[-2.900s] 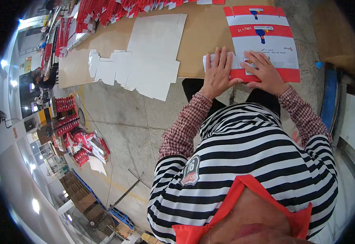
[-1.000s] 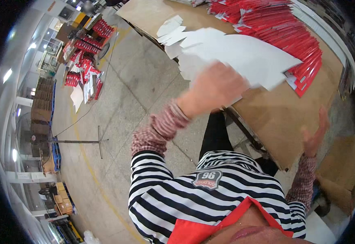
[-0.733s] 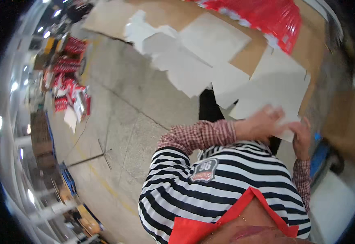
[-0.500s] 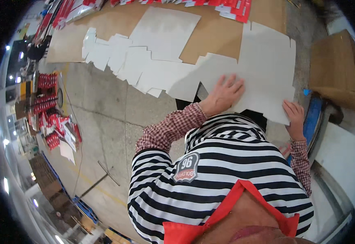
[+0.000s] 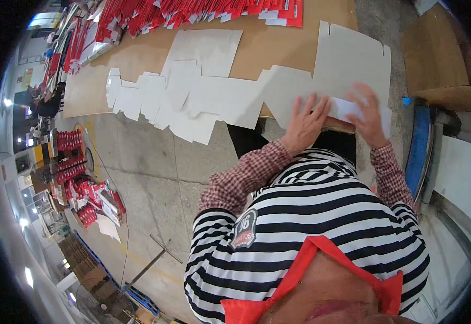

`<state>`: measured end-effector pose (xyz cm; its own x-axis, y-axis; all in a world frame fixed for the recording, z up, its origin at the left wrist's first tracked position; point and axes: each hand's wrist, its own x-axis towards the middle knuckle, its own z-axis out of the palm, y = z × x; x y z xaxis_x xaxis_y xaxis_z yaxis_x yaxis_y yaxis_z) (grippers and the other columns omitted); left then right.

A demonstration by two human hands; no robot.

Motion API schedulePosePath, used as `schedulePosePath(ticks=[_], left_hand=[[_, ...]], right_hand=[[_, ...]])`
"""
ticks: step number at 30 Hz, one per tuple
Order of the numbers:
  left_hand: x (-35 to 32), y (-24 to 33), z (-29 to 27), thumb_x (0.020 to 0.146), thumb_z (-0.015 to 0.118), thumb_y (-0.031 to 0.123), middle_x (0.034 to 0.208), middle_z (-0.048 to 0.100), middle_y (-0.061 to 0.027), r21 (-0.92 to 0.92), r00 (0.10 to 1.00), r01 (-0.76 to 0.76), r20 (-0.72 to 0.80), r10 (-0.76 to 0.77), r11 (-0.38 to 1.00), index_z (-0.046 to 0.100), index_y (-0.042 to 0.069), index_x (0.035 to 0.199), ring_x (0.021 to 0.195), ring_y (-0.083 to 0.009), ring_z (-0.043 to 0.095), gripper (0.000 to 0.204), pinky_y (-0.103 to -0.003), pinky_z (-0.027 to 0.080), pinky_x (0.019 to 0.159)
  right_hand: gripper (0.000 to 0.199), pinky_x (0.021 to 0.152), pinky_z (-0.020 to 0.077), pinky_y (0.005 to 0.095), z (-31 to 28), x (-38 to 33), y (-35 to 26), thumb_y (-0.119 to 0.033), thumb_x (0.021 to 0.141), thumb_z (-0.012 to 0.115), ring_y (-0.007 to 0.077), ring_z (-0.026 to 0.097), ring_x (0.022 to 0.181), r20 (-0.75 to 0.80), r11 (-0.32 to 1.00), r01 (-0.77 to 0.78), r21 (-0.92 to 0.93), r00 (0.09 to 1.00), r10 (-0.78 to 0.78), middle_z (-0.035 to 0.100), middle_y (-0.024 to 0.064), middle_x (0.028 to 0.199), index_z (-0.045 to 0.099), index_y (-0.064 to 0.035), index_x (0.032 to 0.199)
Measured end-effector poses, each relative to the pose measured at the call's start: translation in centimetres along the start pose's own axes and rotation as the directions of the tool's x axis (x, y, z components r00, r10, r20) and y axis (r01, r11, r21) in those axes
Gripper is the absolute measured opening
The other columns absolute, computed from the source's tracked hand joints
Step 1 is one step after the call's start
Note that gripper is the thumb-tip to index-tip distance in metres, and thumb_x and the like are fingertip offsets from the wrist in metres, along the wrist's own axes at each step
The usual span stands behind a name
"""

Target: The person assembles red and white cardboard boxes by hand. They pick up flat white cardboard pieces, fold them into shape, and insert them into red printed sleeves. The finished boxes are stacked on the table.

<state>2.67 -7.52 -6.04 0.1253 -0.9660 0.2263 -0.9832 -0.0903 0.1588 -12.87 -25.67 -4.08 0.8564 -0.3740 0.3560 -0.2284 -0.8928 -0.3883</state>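
A large white cardboard box blank (image 5: 351,62) with cut slots lies at the near edge of the table. My left hand (image 5: 304,124) rests on it with fingers spread, holding nothing. Just to the right, my right hand (image 5: 369,116) is over the near edge of the blank, its fingers apart and a little blurred. Between the two hands a bright white flap (image 5: 343,108) seems to be folded over; whether the right fingertips press on it I cannot make out.
More white blanks (image 5: 178,97) overlap in a row leftward along the brown tabletop (image 5: 278,46). Red and white flat cartons (image 5: 192,11) line the far side. An open brown box (image 5: 438,59) stands at right, above a blue rail (image 5: 418,143). A metal stand (image 5: 151,262) is on the floor.
My right hand has moved inward and up from the blank's right edge, nearer the left hand. A bright flap now shows between them. The left hand stays on the blank.
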Motion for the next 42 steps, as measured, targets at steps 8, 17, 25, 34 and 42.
schedulePosePath(ticks=[8,17,25,34,42], left_hand=[[-3.8,-10.7,-4.3,0.076,0.071,0.018,0.119,0.061,-0.0066,-0.371,0.968,0.249,0.07,-0.24,0.895,0.065,0.011,0.104,0.107,-0.0225,0.055,0.03,-0.047,0.039,0.088],[-0.9,-3.0,0.2,0.082,0.066,0.044,0.137,0.047,-0.007,-0.06,0.999,-0.042,0.007,0.042,0.997,0.053,0.012,0.128,0.128,-0.0351,0.039,0.057,-0.062,0.029,0.101],[1.3,0.0,0.7,0.064,0.067,0.072,0.157,0.024,-0.0118,-0.206,0.986,-0.125,0.083,0.145,0.971,0.022,0.007,0.151,0.145,-0.0398,0.014,0.118,-0.069,0.009,0.11],[1.7,2.1,-1.0,0.055,0.077,0.063,0.151,0.033,-0.0138,-0.195,0.945,-0.09,0.293,0.146,0.977,0.036,0.004,0.145,0.144,-0.0395,0.018,0.116,-0.069,0.011,0.111],[1.1,-9.9,-7.1,0.085,0.065,0.026,0.076,0.067,-0.0136,-0.346,0.92,-0.01,0.365,0.145,0.938,0.069,0.007,0.094,0.068,-0.0309,0.064,0.022,-0.037,0.051,0.066]], right_hand=[[0.05,0.114,0.0208,0.0488,1.8,-0.9,0.6,-0.053,0.093,0.049,0.0315,0.036,0.135,0.187,0.978,0.075,0.196,0.976,-0.112,0.052,0.0095,0.137,0.066,-0.0135,0.117],[0.044,0.117,0.0159,0.0498,0.3,-0.4,-1.2,-0.037,0.088,0.063,0.0319,0.031,0.14,0.279,0.996,0.086,-0.005,0.957,-0.081,0.044,0.0093,0.145,0.063,-0.013,0.124],[0.049,0.113,0.0279,0.0452,1.3,-9.2,0.4,-0.02,0.097,0.055,0.0288,0.034,0.137,-0.342,0.517,-0.335,0.788,0.461,0.819,0.037,0.0144,0.147,0.04,-0.0055,0.141],[0.072,0.118,0.0164,0.0468,-1.1,2.8,-2.4,-0.008,0.085,0.056,0.0349,0.021,0.145,-0.003,0.982,0.015,0.188,1.0,-0.015,0.023,0.0143,0.158,0.027,-0.0111,0.152],[0.064,0.118,0.0152,0.0474,-0.8,2.0,-1.0,-0.016,0.094,0.049,0.0351,0.02,0.145,-0.272,0.857,0.011,0.515,0.951,0.151,0.017,0.0116,0.16,0.025,-0.0156,0.153]])
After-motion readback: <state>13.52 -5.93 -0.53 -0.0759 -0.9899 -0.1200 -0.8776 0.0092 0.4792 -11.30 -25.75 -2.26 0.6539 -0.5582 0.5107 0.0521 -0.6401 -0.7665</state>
